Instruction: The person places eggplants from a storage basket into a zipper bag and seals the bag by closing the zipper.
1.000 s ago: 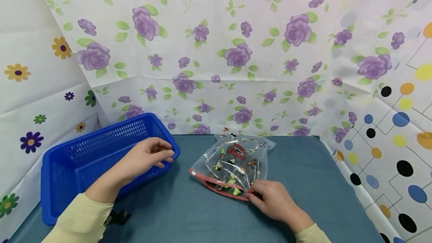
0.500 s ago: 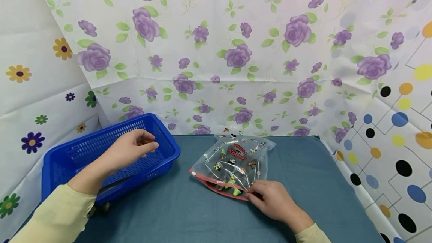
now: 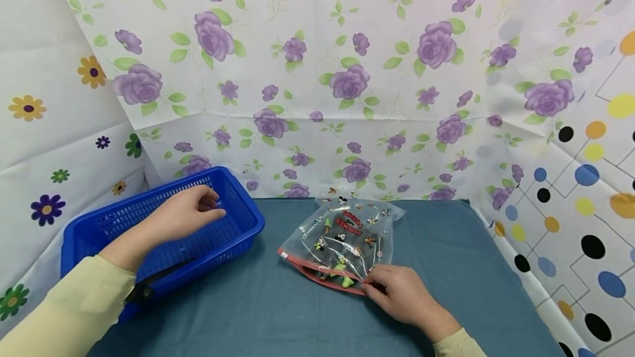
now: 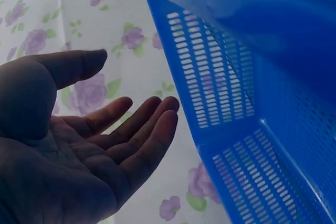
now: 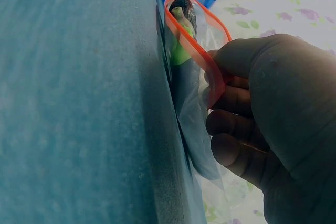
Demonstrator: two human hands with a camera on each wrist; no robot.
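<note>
My right hand (image 3: 399, 293) pinches the red-edged mouth of a clear zip bag (image 3: 342, 241) printed with cartoon figures, which lies on the table. The right wrist view shows the bag's mouth (image 5: 202, 51) parted, with dark and bright green things (image 5: 181, 51) inside; their kind is unclear. Over the blue plastic basket (image 3: 250, 219) hovers my left hand (image 3: 181, 214), its fingers loosely bent and holding nothing. In the left wrist view the left hand (image 4: 100, 135) has its palm turned up beside the basket's slotted wall (image 4: 210, 72), and nothing lies in it.
Blue-grey cloth (image 3: 248, 313) covers the table. Floral sheets (image 3: 317, 70) hang behind it, with a dotted sheet (image 3: 570, 219) along the right side. A dark strap (image 3: 163, 273) hangs at the left wrist, across the basket's near rim.
My left hand has moved left, from the basket's right end to above its middle. The right hand and the zip bag have stayed in place.
</note>
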